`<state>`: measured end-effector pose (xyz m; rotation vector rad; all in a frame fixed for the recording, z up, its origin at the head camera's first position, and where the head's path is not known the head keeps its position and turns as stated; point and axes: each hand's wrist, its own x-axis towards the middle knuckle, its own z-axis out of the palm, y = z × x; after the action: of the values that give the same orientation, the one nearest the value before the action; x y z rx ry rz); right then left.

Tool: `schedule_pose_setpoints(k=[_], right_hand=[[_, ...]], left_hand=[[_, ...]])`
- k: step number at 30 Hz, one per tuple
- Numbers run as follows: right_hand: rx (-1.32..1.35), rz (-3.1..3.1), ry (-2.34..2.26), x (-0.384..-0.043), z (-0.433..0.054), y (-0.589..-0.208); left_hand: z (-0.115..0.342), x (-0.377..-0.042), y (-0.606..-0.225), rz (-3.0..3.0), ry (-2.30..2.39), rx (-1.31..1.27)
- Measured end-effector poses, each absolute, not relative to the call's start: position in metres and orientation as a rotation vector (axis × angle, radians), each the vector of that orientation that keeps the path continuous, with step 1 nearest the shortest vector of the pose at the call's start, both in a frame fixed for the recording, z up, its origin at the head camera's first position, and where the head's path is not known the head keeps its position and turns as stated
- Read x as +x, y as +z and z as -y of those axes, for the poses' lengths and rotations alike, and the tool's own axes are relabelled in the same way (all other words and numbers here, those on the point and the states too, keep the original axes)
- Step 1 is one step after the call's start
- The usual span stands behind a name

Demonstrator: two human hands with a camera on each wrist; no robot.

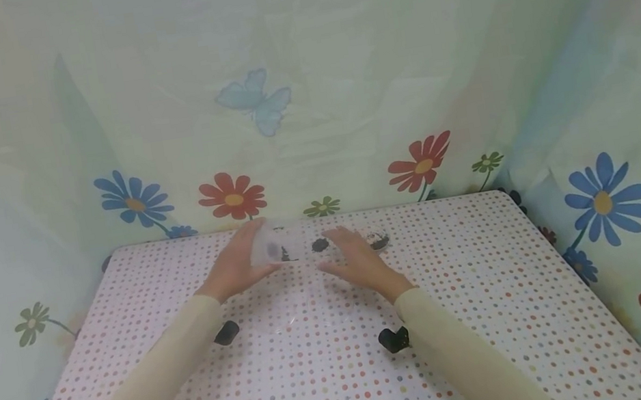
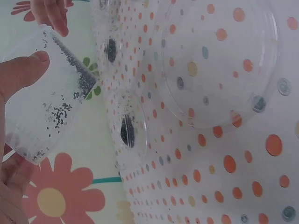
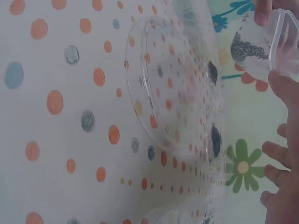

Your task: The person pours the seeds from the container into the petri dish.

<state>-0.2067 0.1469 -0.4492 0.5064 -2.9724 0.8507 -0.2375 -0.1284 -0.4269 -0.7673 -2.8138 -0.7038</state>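
My left hand [image 1: 236,261] holds a clear plastic pouch or container [image 2: 51,93] with small black grains inside. In the left wrist view, its thumb lies over the near face and fingers show behind the lower edge. Many grains are gathered along one side and corner. Just right of it, my right hand [image 1: 361,263] has its fingers spread and slightly bent, with nothing visibly held. Whether its fingertips touch the container's edge is unclear. Below the hands stands a large clear round dish [image 2: 210,84]. Behind it are small clear dishes [image 2: 140,149] holding dark matter.
The table [image 1: 487,313] has a white cover with coloured dots. A patterned cloth [image 1: 341,86] rises behind its far edge and at both sides. Part of another clear round piece [image 3: 173,217] shows at the right wrist view's bottom edge. A dark object [image 1: 226,333] shows beside the left sleeve.
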Motion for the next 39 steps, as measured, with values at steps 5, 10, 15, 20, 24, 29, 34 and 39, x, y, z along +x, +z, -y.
schedule_pose_setpoints(k=[5,10,15,20,24,29,34,39], right_hand=[[0.515,2.973,0.878,-0.206,-0.143,-0.450],[0.509,2.994,0.834,-0.204,-0.142,-0.454],[0.514,3.000,0.878,-0.203,-0.138,-0.453],[0.498,3.007,0.896,-0.204,-0.133,-0.454],[0.504,3.004,0.920,-0.204,-0.128,-0.456],[0.566,2.995,0.848,-0.206,-0.121,-0.460],[0.594,2.996,0.891,-0.205,-0.114,-0.460],[0.635,2.987,0.913,-0.205,-0.108,-0.461]], left_hand=[[0.134,-0.233,-0.428,2.808,-0.743,-0.745],[0.137,-0.231,-0.432,2.823,-0.762,-0.727],[0.142,-0.229,-0.435,2.824,-0.759,-0.694],[0.148,-0.227,-0.438,2.832,-0.780,-0.649],[0.153,-0.223,-0.442,2.853,-0.806,-0.609],[0.162,-0.219,-0.444,2.856,-0.812,-0.562],[0.171,-0.216,-0.444,2.860,-0.798,-0.539],[0.181,-0.212,-0.446,2.891,-0.838,-0.447]])
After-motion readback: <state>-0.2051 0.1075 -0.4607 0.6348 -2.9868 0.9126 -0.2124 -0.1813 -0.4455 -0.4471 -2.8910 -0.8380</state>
